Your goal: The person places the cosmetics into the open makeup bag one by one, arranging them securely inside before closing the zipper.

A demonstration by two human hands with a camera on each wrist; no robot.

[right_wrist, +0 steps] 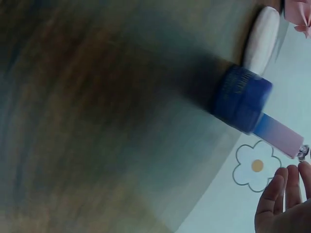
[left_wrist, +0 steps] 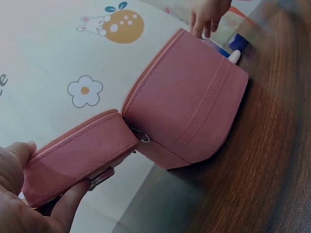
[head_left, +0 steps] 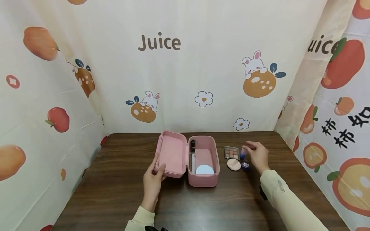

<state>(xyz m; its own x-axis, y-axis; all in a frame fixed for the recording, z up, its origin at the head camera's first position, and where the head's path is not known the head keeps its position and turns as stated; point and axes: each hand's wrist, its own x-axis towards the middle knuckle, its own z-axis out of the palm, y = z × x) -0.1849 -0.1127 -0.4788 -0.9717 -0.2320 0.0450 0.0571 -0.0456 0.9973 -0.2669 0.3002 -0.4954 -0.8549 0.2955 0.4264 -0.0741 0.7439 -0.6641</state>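
Observation:
A pink zip case [head_left: 203, 182] stands open on the dark wooden table [head_left: 115, 192]. Its lid [head_left: 171, 154] is folded out to the left. My left hand [head_left: 153, 179] grips the lid's front edge, thumb on top and fingers beneath [left_wrist: 73, 199]. A black-capped tube [head_left: 192, 150] and a white round pad [head_left: 204, 169] lie inside the case. My right hand [head_left: 256, 154] hovers right of the case with fairly straight fingers [right_wrist: 285, 190], their tips at the top of a small blue-to-pink bottle [right_wrist: 277, 133]. A blue jar [right_wrist: 240, 97] and a beige puff [right_wrist: 262, 41] lie beside the bottle.
An eyeshadow palette [head_left: 232, 152] lies between the case and the right hand. Printed fabric walls [head_left: 185, 80] close in the table at the back and on both sides. Bare wood stretches along the table's near edge.

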